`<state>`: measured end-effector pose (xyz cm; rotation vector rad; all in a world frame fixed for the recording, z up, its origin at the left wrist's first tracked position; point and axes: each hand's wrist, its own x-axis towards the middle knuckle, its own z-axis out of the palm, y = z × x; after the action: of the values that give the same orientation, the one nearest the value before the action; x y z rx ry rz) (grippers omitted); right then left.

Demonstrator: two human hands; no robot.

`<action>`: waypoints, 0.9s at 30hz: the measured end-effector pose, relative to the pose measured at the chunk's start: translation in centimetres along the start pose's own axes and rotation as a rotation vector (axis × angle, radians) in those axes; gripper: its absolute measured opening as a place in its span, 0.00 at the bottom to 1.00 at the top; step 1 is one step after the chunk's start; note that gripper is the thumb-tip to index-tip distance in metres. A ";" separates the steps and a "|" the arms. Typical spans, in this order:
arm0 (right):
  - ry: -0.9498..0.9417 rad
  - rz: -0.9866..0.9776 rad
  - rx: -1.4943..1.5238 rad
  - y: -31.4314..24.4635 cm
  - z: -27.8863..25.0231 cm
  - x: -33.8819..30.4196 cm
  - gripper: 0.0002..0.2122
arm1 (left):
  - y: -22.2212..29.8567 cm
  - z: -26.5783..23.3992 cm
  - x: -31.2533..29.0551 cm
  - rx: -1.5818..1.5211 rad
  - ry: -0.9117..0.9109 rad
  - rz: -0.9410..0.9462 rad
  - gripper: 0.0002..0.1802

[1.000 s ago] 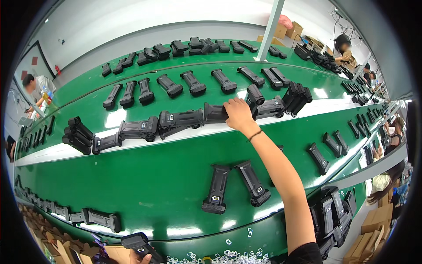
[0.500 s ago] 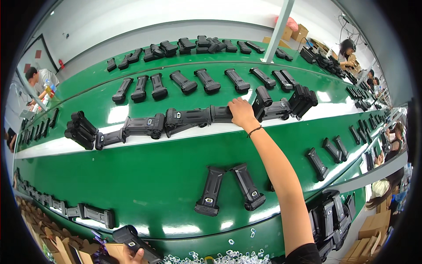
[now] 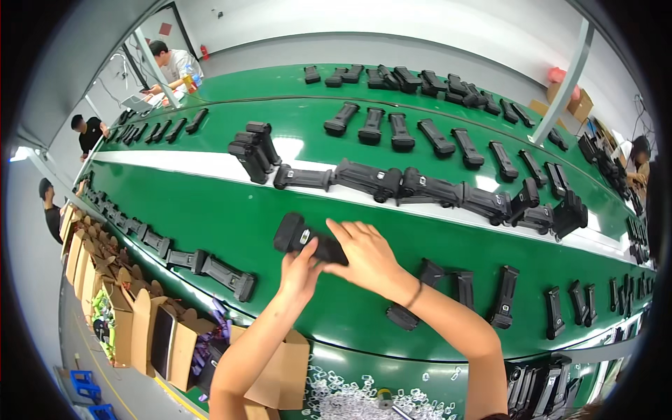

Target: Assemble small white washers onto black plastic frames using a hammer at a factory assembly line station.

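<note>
Holding 1 black handheld device (image 3: 308, 241) between both hands at the centre of the frame, above the green worktop (image 3: 231, 231).

- Left hand (image 3: 299, 269): fingers closed on the lower near edge of the device, thumb side up against its body.
- Right hand (image 3: 367, 255): laid over the right end of the device, fingers spread across its top; a dark band sits on the wrist.
- Device: lifted clear of the worktop, tilted, its wider head end pointing to the upper left.
- Middle row (image 3: 420, 189): a line of like black devices lying end to end along the white strip, running from centre to the right of the frame.
- Stacked group (image 3: 253, 150): several black devices bunched together, upper left of centre.
- Far rows (image 3: 434, 136): more devices laid singly, upper part of the frame.
- Near devices (image 3: 504, 297): a few lying singly at lower right, just beside the right forearm.
- Cardboard boxes (image 3: 150, 329): open, lower left, below the worktop edge.
- Other people: 3 at the upper left, 1 at the far right.

Step in hand, by judgement: the device is being checked or turned over in both hands. The next move calls for a steady 2-handed grip while rotating it, keeping it clear of the row behind.
</note>
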<state>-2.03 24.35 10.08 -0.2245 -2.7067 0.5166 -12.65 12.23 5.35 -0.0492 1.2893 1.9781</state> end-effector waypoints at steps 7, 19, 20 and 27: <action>-0.048 0.055 -0.117 3.5 5.2 13.1 0.24 | 4.2 -0.3 12.6 -0.210 -0.066 0.039 0.09; -0.087 0.175 -0.179 8.6 11.2 20.7 0.20 | 4.5 -4.3 20.4 -0.261 -0.083 -0.012 0.15; -0.083 0.174 -0.199 9.1 11.4 20.7 0.20 | 4.3 -4.3 20.4 -0.233 -0.053 -0.015 0.15; -0.097 0.205 -0.205 9.1 12.8 21.7 0.18 | 4.0 -6.5 22.3 -0.255 0.024 0.019 0.13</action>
<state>-26.16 33.39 2.74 -0.5502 -2.8477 0.3123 -33.20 18.90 -4.02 -0.1856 1.0480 2.1535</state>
